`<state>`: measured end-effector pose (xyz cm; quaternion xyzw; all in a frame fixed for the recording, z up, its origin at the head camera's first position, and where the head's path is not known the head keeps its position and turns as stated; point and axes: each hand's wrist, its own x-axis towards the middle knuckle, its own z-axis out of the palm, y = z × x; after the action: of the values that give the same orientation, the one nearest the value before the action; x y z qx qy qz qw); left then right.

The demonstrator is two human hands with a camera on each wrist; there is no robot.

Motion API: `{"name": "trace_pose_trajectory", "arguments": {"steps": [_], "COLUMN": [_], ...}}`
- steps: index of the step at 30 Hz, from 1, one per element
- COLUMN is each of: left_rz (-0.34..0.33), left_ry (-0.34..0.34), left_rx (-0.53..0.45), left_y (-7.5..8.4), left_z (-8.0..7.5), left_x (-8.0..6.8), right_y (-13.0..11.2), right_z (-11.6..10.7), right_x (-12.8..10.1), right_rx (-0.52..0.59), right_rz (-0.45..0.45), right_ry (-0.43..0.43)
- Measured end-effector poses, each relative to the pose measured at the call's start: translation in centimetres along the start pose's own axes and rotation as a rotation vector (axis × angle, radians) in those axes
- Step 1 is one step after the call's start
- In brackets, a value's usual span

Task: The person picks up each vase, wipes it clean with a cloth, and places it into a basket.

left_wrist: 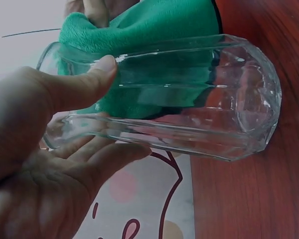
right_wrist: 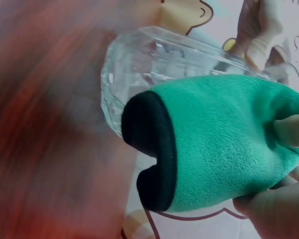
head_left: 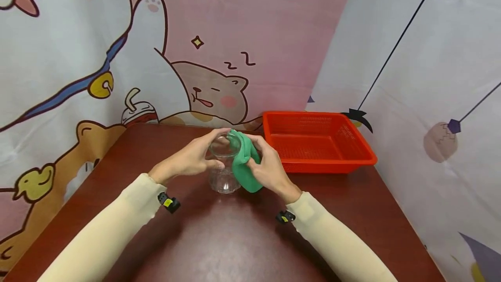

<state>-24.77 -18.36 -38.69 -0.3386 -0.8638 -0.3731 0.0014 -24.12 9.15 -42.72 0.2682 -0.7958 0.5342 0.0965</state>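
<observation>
A clear glass jar [head_left: 224, 181] with faceted sides is upright over the brown table; whether its base touches the tabletop is hard to tell. My left hand [head_left: 194, 156] holds it near the neck, thumb on one side and fingers on the other, as the left wrist view shows on the jar [left_wrist: 229, 107]. On the jar's right side lies a green cloth [head_left: 245, 172] with a dark edge, gripped by my right hand [head_left: 271, 168]. The right wrist view shows the cloth [right_wrist: 214, 142] folded over, its lower end hanging beside the glass. Some right fingers are hidden behind it.
A red plastic basket [head_left: 325, 166] with perforated walls stands at the back right of the table [head_left: 219, 238], just beyond my right hand. Cartoon-printed fabric [head_left: 289, 34] hangs behind the table and along both sides.
</observation>
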Motion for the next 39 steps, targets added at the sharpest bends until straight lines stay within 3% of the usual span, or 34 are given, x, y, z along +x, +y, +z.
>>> {"name": "trace_pose_trajectory", "arguments": {"steps": [8,13,18,23,39], "left_rz": [0.017,0.034,0.026,0.018,-0.019], "left_ry": [-0.02,-0.038,-0.055,-0.068,-0.083], "left_rx": [-0.013,-0.021,-0.028,-0.03,-0.057], "left_y": [-0.1,0.0,0.0,-0.1,-0.1], "left_z": [0.1,0.4,0.4,0.3,0.2], "left_x": [0.0,0.3,0.3,0.1,0.1], "right_y": [0.2,0.7,0.9,1.1,1.8], "right_z": [-0.6,-0.2,0.8,1.7,1.3], "right_x": [-0.7,-0.8,-0.6,-0.9,-1.3], "right_rx": [0.157,0.156,0.103,-0.004,-0.303], "right_rz": [-0.019,-0.018,-0.018,0.052,0.084], "right_ry": [-0.119,-0.071,0.034,0.095,-0.022]}}
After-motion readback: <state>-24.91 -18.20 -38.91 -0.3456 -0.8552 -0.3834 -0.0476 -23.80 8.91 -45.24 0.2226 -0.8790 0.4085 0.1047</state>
